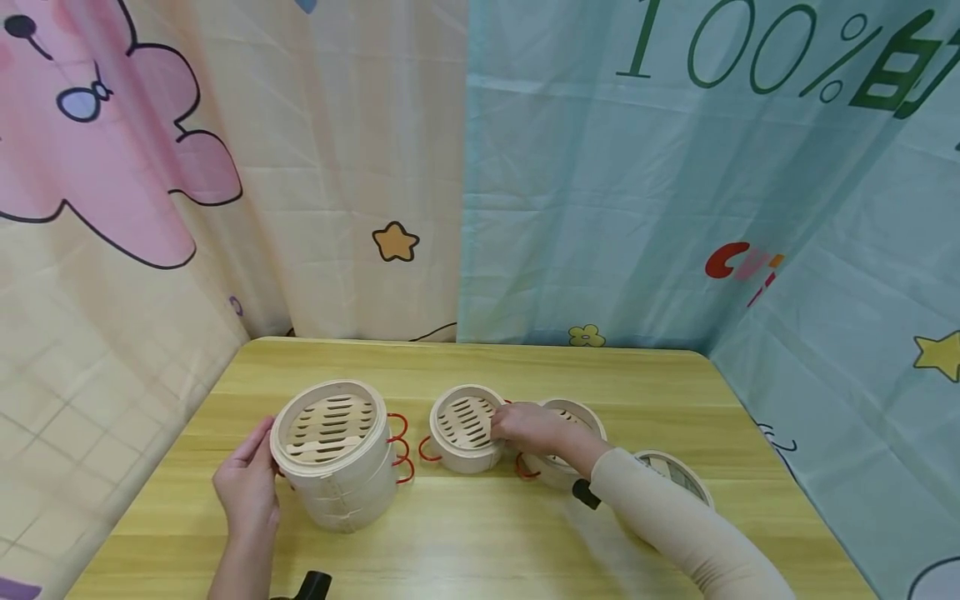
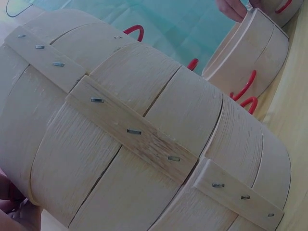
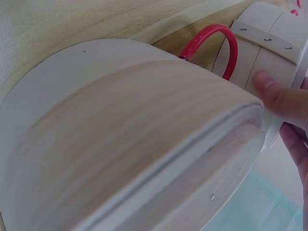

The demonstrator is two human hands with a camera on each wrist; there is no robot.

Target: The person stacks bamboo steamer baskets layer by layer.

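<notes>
A stack of bamboo steamer baskets [image 1: 345, 496] with red loop handles stands on the left of the table. My left hand [image 1: 251, 479] holds its left side; in the left wrist view, fingers [image 2: 24, 214] show at the lower corner beside a bit of red. Right of the stack sits a smaller steamer basket [image 1: 467, 458] with a slatted base. My right hand [image 1: 534, 427] pinches its right rim, the thumb [image 3: 272, 91] against the outer wall. Another steamer basket [image 3: 120, 120] lies under my right wrist, partly hidden by the forearm.
A further round basket [image 1: 678, 471] at the right is half hidden behind the sleeve [image 1: 675, 529]. All stand on a wooden table [image 1: 465, 550]. Printed curtains [image 1: 570, 208] enclose the table's back and sides.
</notes>
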